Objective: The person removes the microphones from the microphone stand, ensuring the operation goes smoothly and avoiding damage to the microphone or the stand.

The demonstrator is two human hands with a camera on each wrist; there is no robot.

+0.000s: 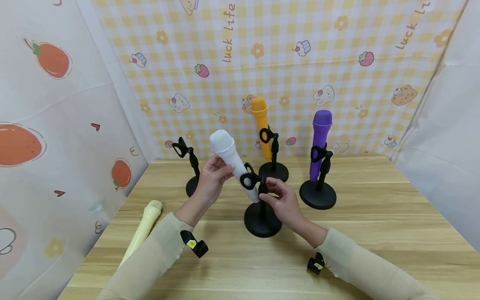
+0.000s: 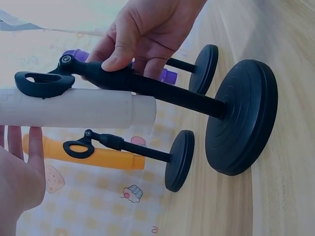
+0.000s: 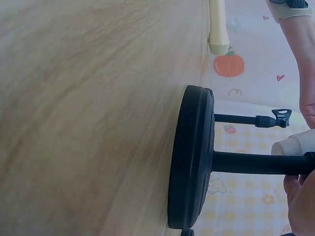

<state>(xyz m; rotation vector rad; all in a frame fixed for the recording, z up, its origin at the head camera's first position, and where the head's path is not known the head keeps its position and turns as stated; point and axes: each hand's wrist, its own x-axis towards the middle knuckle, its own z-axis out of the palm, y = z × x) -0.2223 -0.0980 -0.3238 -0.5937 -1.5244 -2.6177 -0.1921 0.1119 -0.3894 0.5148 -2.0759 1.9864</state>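
Observation:
A white microphone (image 1: 235,161) leans at a slant, its lower body in the ring clip (image 1: 249,180) of a black desk stand with a round base (image 1: 262,223). My left hand (image 1: 213,179) holds the microphone just below its head, thumb on the near side. With thumb and fingers my right hand (image 1: 283,199) grips the stand's upright below the clip. In the left wrist view the white microphone (image 2: 78,108) lies along the clip, and the right hand (image 2: 142,39) pinches the thick collar of the stand. The right wrist view cuts off most of the right hand (image 3: 302,201).
Behind stand an orange microphone (image 1: 261,121) and a purple microphone (image 1: 321,129), each in a black stand. Another black stand (image 1: 192,166) with a bare clip is at the left. A pale yellow microphone (image 1: 144,227) lies on the wooden table (image 1: 375,233) beside my left forearm.

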